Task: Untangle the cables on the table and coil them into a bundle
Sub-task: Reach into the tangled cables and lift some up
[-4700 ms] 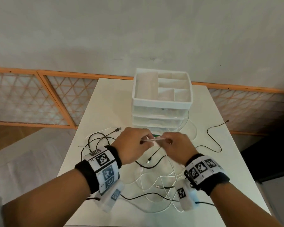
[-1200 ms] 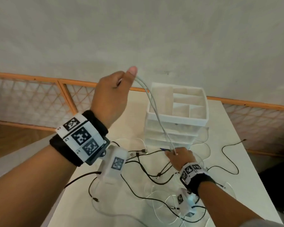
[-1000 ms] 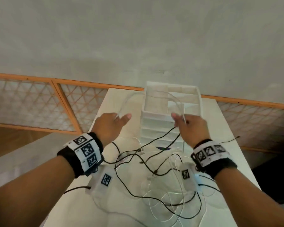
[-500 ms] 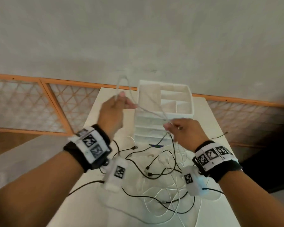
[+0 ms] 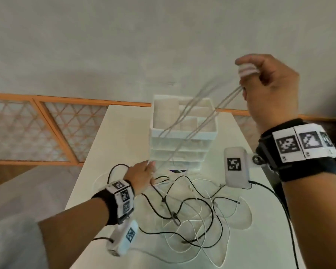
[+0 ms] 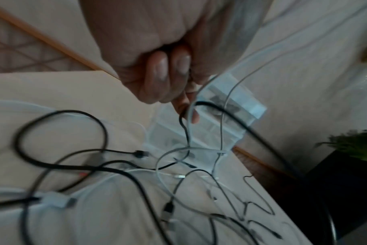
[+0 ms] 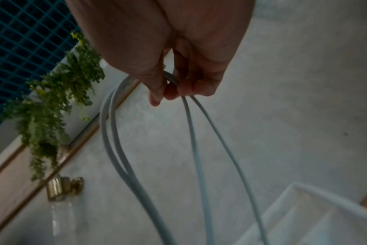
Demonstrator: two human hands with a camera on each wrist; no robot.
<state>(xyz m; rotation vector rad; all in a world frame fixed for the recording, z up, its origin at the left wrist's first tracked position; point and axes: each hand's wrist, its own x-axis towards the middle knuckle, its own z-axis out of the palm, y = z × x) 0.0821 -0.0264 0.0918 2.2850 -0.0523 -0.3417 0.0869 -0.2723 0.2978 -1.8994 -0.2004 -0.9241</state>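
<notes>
My right hand (image 5: 268, 82) is raised high at the upper right and pinches looped strands of a white cable (image 5: 198, 123) (image 7: 191, 140). The strands run taut down and left to my left hand (image 5: 144, 172), which grips them low over the table. In the left wrist view my left hand (image 6: 170, 79) has its fingers curled round the white cable (image 6: 199, 99), with a black strand right beside them. A tangle of black cables (image 5: 182, 210) and white cables (image 5: 227, 226) lies on the white table (image 5: 120, 133).
A white drawer organiser (image 5: 182, 133) with open top compartments stands at the middle back of the table, right behind the taut strands. An orange-framed lattice rail (image 5: 47, 129) runs behind the table. A green plant (image 7: 52, 107) hangs off to the side.
My right hand has gone up and to the right with the white loops. My left hand has dropped to the table, so the cable is now stretched between them.
</notes>
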